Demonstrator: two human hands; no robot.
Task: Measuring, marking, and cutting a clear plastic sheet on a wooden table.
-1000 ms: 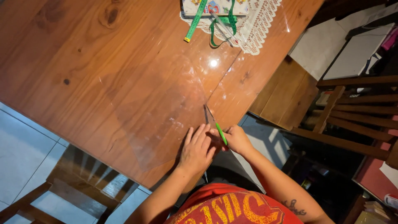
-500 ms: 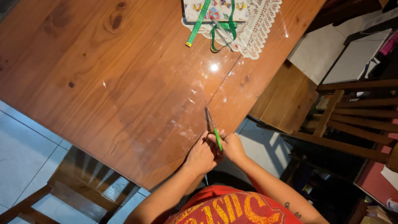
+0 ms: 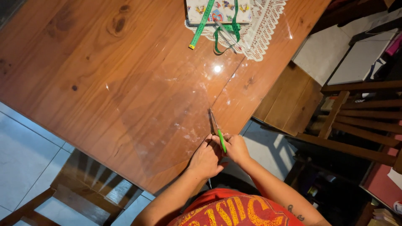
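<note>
Scissors [image 3: 217, 129] in right hand [image 3: 236, 147] cut clear sheet [image 3: 167, 117] near table [image 3: 83, 62] edge.

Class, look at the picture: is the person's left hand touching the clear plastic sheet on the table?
Touching. The head view shows the left hand pressed flat on the clear plastic sheet, beside the green-handled scissors held by the right hand.

I look down on a wooden table [image 3: 83, 62] covered by a clear plastic sheet [image 3: 167, 117]. My right hand [image 3: 236, 148] grips green-handled scissors [image 3: 217, 129], the blades pointing away beyond the fingertips, apparently into the sheet's edge. My left hand [image 3: 205, 159] lies flat on the sheet, just beside the right fingers. Well beyond the fingers, a green measuring tape [image 3: 201, 25] drapes over a patterned box [image 3: 220, 8] on a lace doily [image 3: 264, 29].
</note>
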